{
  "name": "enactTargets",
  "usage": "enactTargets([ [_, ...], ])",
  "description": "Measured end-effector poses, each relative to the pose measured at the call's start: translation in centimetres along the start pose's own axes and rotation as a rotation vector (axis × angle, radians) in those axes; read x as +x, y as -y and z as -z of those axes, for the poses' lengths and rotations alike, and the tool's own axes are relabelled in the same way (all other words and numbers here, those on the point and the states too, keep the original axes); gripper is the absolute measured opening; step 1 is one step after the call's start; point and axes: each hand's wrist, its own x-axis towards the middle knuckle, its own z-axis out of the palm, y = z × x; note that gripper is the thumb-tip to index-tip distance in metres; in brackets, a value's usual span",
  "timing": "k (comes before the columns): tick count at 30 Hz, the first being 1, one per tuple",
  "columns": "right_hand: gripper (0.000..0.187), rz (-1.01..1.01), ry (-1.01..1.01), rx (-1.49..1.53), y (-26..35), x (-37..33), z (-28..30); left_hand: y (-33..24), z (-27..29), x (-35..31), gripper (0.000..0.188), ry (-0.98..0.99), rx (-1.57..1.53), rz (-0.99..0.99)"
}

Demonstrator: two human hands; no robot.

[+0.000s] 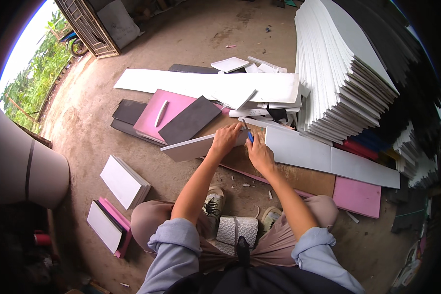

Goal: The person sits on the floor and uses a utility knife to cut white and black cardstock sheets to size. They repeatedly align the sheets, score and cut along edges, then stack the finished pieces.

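Note:
My left hand (225,139) grips the upper edge of a white foam board (187,149), which stands tilted on its long edge. In my right hand (261,156) is a knife with a blue handle (250,136); its blade points up and away, close to the board's right end. Whether the blade touches the foam I cannot tell. Under both hands lies a brown wooden board (299,177). A long white foam strip (299,153) rests on it to the right.
A tall stack of white foam sheets (328,73) rises at the right. Pink (154,110) and dark grey foam pieces (191,119) lie beyond my left hand, with white offcuts behind. Small stacks of cut pieces (125,181) sit on the floor at left, near a large white roll (29,166).

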Motion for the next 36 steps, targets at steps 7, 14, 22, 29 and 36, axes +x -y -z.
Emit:
enactTargets([
  [7, 0.027, 0.027, -0.027, 0.036, -0.2, 0.0, -1.1, -0.4, 0.1, -0.1, 0.018, -0.049, 0.054, 0.016],
  [14, 0.026, 0.033, -0.035, 0.017, 0.0, 0.0, -1.6, -0.2, -0.1, -0.1, 0.018, -0.074, 0.053, -0.001],
  [22, 0.026, -0.027, 0.032, 0.002, 1.0, -0.5, -0.5, -0.1, -0.1, -0.4, 0.022, -0.057, 0.015, -0.017],
  [29, 0.027, -0.125, 0.158, 0.088, 1.1, 0.6, -0.4, -0.4, -0.6, -0.9, 0.026, -0.036, 0.097, -0.079],
  [36, 0.028, -0.178, 0.265, 0.085, -1.5, 2.4, -3.2, -1.2, -0.2, -0.6, 0.022, 0.052, 0.093, -0.078],
])
